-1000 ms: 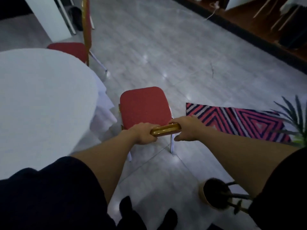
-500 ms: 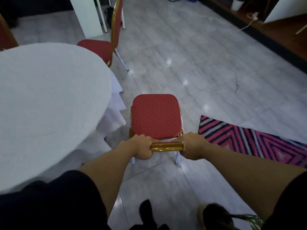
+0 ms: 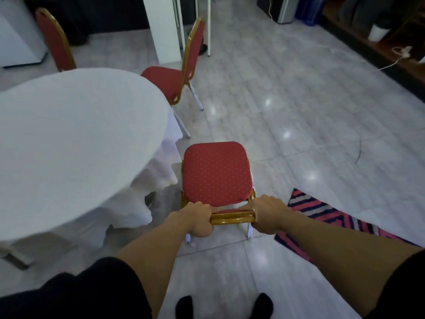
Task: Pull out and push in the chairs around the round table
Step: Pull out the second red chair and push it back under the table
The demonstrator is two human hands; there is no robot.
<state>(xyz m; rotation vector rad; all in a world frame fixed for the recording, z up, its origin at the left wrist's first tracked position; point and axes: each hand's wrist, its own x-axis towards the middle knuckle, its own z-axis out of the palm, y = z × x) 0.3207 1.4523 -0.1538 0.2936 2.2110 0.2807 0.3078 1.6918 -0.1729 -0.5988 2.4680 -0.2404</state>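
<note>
A red-seated chair (image 3: 216, 173) with a gold frame stands in front of me, clear of the round table (image 3: 69, 139) under its white cloth on my left. My left hand (image 3: 197, 221) and my right hand (image 3: 268, 215) both grip the gold top rail of its backrest, one at each end. The seat's left side is near the hanging tablecloth, and the seat points along the table's edge rather than at the table. A second red chair (image 3: 170, 81) sits tucked at the table's far right. A third chair's back (image 3: 54, 40) shows behind the table.
A striped pink and dark rug (image 3: 322, 215) lies on the tiled floor just right of the chair. A white pillar (image 3: 164, 26) stands beyond the second chair. A dark raised ledge with a cable runs along the far right.
The view has lifted and turned, bringing more of the table and the far chairs into sight. Both hands keep their grip on the backrest. The chair sits a little farther from the rug's corner.
</note>
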